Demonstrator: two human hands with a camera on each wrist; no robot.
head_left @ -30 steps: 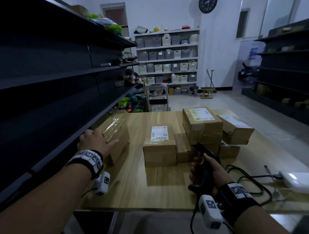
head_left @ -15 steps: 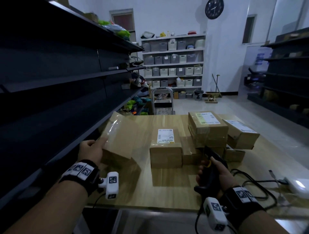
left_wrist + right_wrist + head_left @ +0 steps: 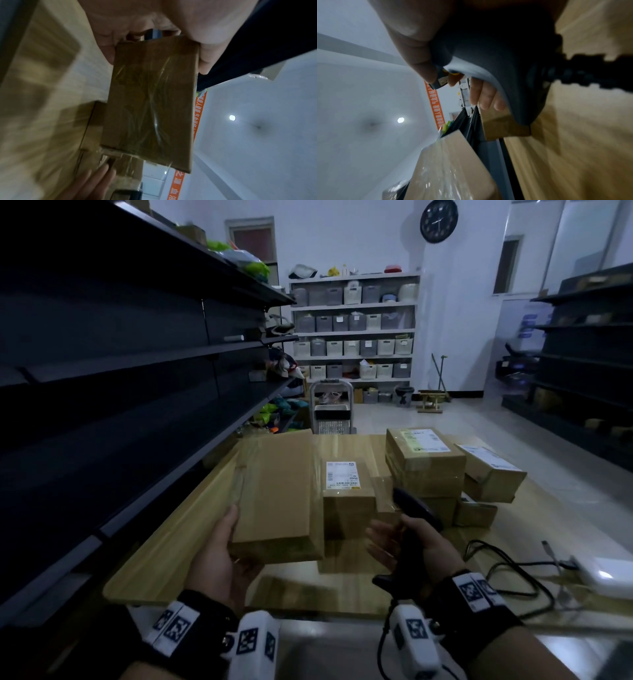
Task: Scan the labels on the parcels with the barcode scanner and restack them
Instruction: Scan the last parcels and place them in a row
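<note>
The left hand [image 3: 219, 559] grips a plain brown parcel [image 3: 279, 494] by its near end, thumb on one edge and fingers on the other, lifted off the table [image 3: 191, 529]. At three o'clock from it the right hand [image 3: 416, 546] holds the black scanner [image 3: 416, 508], thumb round the handle, fingers spread. A labelled box [image 3: 347, 494] and the stacked parcels [image 3: 424, 463] lie at twelve to one o'clock

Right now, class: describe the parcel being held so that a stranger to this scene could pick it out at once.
Start at the wooden table beside the dark shelving. Several parcels sit on it, but one parcel is lifted above its near left part, gripped at the near end by the left hand. Unlike the parcels on the table whose tops show, its upward face bears no white label.
</note>
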